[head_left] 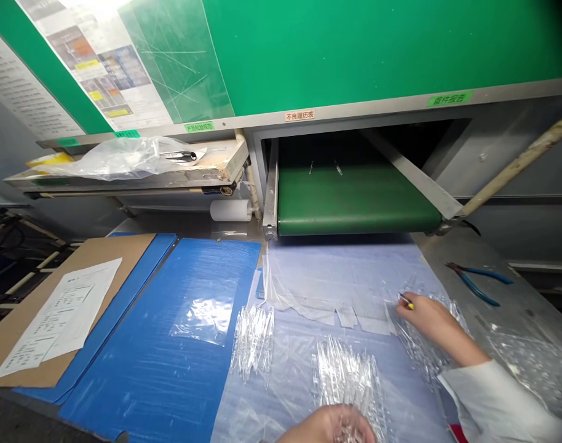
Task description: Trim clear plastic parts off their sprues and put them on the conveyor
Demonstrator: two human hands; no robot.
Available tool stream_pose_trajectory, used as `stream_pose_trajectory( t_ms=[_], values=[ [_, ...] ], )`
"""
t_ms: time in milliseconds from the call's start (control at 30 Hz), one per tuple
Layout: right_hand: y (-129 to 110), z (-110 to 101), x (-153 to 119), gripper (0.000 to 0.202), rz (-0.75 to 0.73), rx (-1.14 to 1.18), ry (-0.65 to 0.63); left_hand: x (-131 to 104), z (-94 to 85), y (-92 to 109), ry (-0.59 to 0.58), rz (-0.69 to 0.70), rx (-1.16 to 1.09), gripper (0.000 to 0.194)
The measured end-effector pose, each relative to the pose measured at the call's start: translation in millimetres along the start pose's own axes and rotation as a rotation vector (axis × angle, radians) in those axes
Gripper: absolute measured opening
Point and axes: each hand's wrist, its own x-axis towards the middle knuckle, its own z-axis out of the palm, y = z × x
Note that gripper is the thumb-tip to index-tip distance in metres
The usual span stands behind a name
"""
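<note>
At the bottom edge my left hand (pixel 324 426) is closed around some clear plastic pieces (pixel 348 431), partly cut off by the frame. Just beyond it lies a heap of slender clear plastic pieces (pixel 343 366) on the translucent sheet (pixel 294 344). My right hand (pixel 431 319) reaches over another pile of clear pieces (pixel 412 347) on the right. Its fingers are closed on a small tool with a yellow part and a dark tip (pixel 407 303); its exact kind is not clear. A smaller bundle of clear pieces (pixel 254 341) lies on the left.
A green conveyor belt (pixel 355 200) carrying two small clear pieces ends beyond the sheet. Blue-handled pliers (pixel 481 283) lie at right near a bag of clear parts (pixel 534 363). Left are a blue board (pixel 147 344), a clear bag (pixel 205 317) and papers (pixel 62 320) on cardboard.
</note>
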Motion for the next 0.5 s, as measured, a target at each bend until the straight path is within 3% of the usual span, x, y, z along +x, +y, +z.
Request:
stream_pose_trajectory(
  t_ms=[167,300,433,500],
  values=[
    [28,-17,-6,0.021,0.062,0.259,0.164,2,-1.7,-1,0.065,-0.079,-0.11,0.041],
    [44,-21,-24,0.02,0.129,0.525,0.393,3,3.1,5,0.086,-0.046,-0.148,0.037],
    [42,-32,-59,0.026,0.124,0.773,0.718,3,7.6,16,0.14,0.042,-0.14,0.036],
    [34,-39,-79,0.021,0.059,0.893,0.722,4,11.1,26,0.192,0.09,-0.112,0.035]
  ],
)
